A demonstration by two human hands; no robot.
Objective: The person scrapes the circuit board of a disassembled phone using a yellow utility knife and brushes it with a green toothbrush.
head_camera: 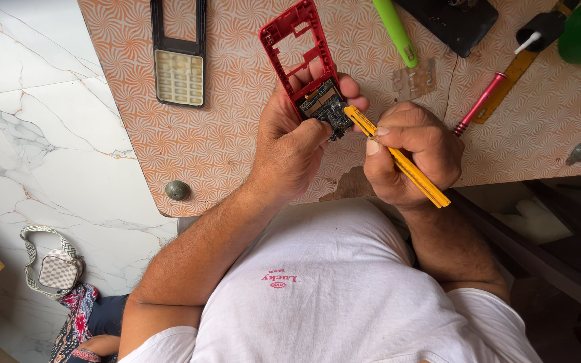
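My left hand (294, 144) grips a red phone frame (295, 40) with a dark circuit board (325, 105) seated at its lower end; the thumb presses the board's edge. My right hand (411, 151) holds a yellow pry tool (398, 158) like a pen. Its tip touches the right side of the circuit board. Both hands hover over an orange patterned table (237, 134).
A black phone front cover with keypad (179, 57) lies at the table's far left. A green tool (396, 30), a clear plastic piece (415, 81), a red screwdriver (480, 103), a black device (452, 20) and a small bottle (539, 30) lie to the right. White marble floor (28, 134) is to the left, with a patterned handbag (55, 265) on it.
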